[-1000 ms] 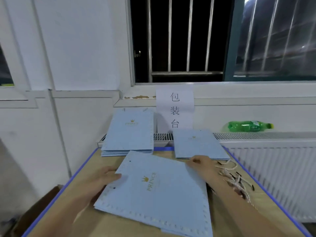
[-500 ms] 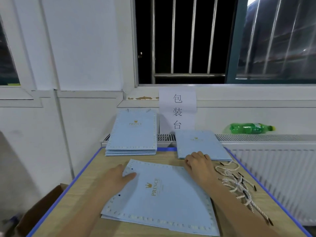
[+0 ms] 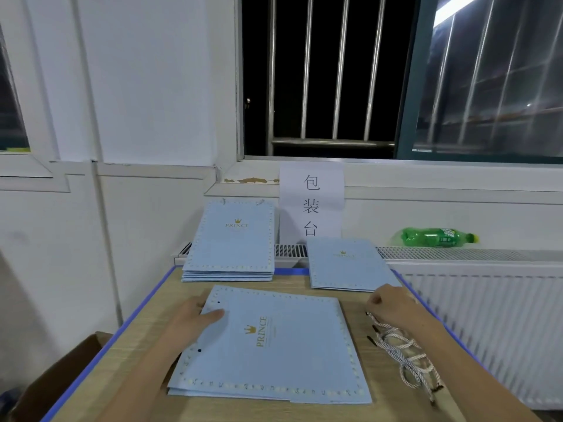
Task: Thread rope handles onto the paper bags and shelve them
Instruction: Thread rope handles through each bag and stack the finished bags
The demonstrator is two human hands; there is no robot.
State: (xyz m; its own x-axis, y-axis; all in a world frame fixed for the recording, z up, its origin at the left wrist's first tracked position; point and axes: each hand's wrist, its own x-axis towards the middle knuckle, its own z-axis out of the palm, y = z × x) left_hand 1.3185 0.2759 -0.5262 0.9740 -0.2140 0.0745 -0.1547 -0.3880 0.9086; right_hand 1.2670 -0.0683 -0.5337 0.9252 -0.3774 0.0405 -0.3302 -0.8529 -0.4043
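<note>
At frame centre the flat paper bag (image 3: pixel 271 342) lies on the counter (image 3: pixel 146 354), pinned by the left hand (image 3: pixel 195 318), its punched holes at the left edge, while the right hand (image 3: pixel 393 304), fingers curled, grip contents unclear, reaches the rope handles (image 3: pixel 405 354) lower right.

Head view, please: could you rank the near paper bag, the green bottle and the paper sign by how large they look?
1. Near paper bag, though nearness to the camera inflates it.
2. Paper sign.
3. Green bottle.
</note>
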